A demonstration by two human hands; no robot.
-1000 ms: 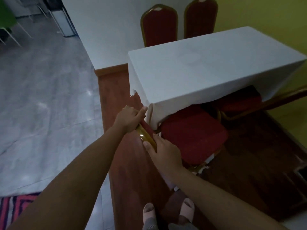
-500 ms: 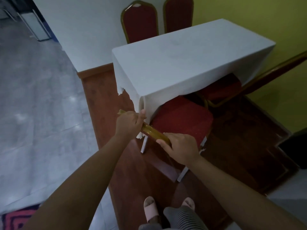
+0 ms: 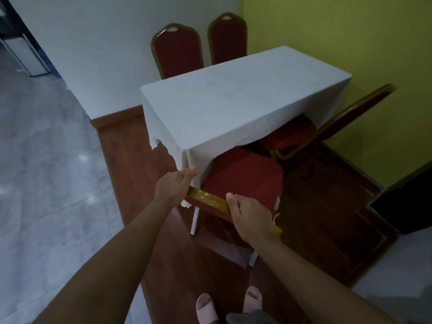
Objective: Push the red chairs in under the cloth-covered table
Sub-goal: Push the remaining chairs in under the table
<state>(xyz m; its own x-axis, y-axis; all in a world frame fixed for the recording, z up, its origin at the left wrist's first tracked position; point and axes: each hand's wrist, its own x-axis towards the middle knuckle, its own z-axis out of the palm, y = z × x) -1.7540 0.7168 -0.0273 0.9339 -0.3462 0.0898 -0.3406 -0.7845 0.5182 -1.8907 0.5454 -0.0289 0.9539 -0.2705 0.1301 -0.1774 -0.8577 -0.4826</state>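
Observation:
A red chair (image 3: 243,178) with a gold frame stands at the near side of the table (image 3: 233,101), which is draped in a white cloth. Its seat sits partly under the hanging cloth. My left hand (image 3: 174,184) grips the left end of the chair's gold backrest rail, close to the cloth corner. My right hand (image 3: 249,216) grips the same rail further right. A second red chair (image 3: 294,134) stands at the right end, seat under the cloth, back leaning outward. Two more red chairs (image 3: 177,50) stand against the far side.
The table stands on a raised reddish wooden platform (image 3: 117,146) whose left edge drops to a grey tiled floor (image 3: 42,164). A yellow wall (image 3: 339,31) is on the right, a white wall behind. A dark object (image 3: 406,206) sits at right. My slippered feet (image 3: 229,302) are below.
The chair's seat has slid further under the cloth, and both hands have moved forward with the rail. The view has pulled back and shifted slightly.

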